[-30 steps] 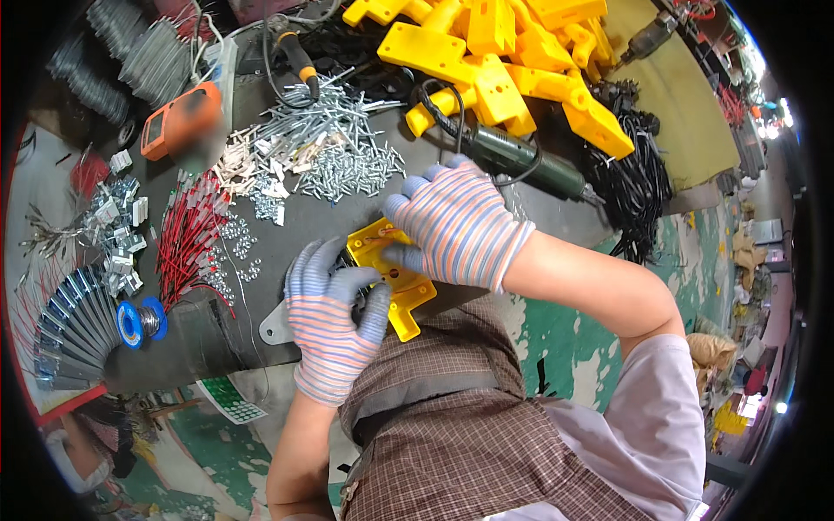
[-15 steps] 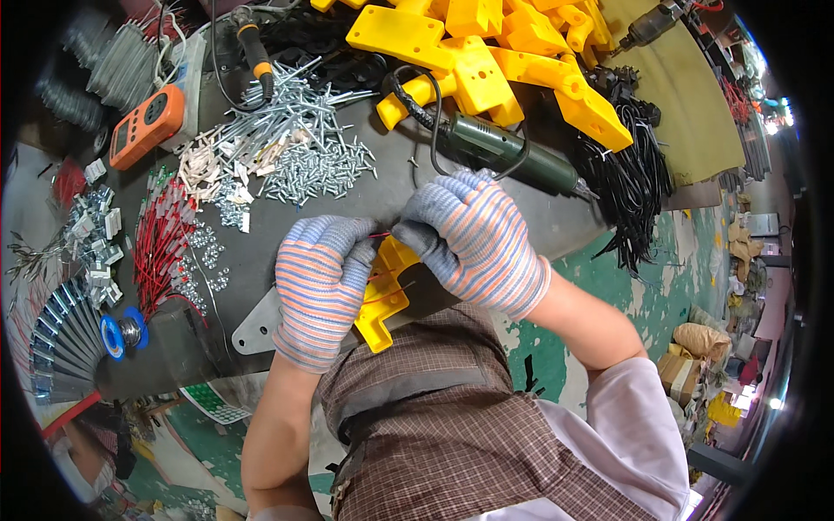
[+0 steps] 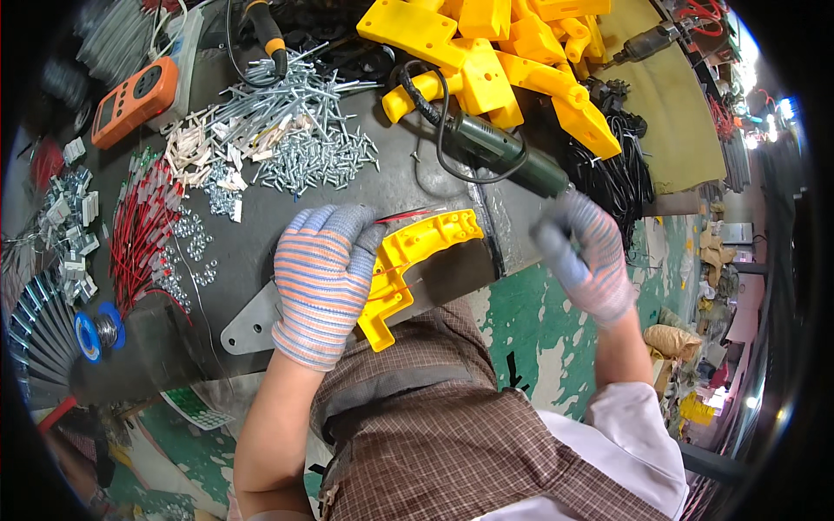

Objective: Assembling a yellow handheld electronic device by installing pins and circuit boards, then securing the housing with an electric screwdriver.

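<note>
My left hand (image 3: 323,282), in a striped knit glove, is closed at the left end of a yellow plastic handle shell (image 3: 380,328). The shell lies with its hollow, ribbed side up, over the bench edge. A thin red wire (image 3: 407,214) sticks out from the fingertips along the shell's upper edge. Off to the right, my right hand (image 3: 595,260), gloved alike, is raised beside the tip of a dark green electric screwdriver (image 3: 508,154) and a bundle of black cables (image 3: 599,178). Motion smears its fingers, so I cannot see whether they hold anything.
Loose screws (image 3: 313,161), red wires (image 3: 143,230) and small white connectors (image 3: 65,213) lie in piles at left. More yellow shells (image 3: 486,78) are heaped at the back. An orange meter (image 3: 135,102), a soldering iron (image 3: 263,30) and a blue wire spool (image 3: 84,334) stand around the bench.
My right hand has left the shell and moved right towards the screwdriver tip and black cables. The shell's right end is now uncovered. My left hand stays in place on the shell.
</note>
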Demonstrator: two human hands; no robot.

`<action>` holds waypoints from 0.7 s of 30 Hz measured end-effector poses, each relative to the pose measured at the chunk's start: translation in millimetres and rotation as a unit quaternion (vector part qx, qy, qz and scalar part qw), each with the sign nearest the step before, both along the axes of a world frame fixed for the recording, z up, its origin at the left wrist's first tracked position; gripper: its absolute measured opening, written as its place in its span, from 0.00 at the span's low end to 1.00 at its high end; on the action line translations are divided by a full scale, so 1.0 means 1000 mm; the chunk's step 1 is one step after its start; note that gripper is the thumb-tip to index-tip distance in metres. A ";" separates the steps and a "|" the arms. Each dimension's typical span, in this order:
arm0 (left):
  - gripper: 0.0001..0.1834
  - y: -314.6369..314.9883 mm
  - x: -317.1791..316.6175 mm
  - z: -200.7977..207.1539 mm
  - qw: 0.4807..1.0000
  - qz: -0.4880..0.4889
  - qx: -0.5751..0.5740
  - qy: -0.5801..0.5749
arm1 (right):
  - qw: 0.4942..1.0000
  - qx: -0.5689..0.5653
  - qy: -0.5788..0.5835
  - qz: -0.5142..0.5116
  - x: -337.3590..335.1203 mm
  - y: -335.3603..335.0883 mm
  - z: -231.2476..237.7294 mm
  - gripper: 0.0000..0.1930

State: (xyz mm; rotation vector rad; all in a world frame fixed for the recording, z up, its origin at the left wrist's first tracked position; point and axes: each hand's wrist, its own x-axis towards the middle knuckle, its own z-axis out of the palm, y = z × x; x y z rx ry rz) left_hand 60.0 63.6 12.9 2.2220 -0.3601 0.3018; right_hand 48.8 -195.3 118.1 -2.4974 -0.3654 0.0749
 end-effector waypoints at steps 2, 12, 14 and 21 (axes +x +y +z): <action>0.08 -0.002 -0.001 0.001 1.000 0.001 -0.009 -0.004 | 0.990 -0.077 0.086 0.077 -0.010 -0.023 0.011 0.07; 0.07 0.007 -0.002 0.014 1.000 0.003 0.002 -0.012 | 0.984 0.067 -0.162 0.040 0.008 0.070 -0.064 0.14; 0.06 0.012 -0.004 0.019 1.000 0.008 0.002 0.009 | 0.983 0.099 -0.145 0.055 0.017 0.077 -0.071 0.13; 0.07 0.027 -0.010 0.015 0.992 -0.001 -0.076 0.099 | 0.978 0.189 -0.080 0.041 0.026 0.083 -0.083 0.09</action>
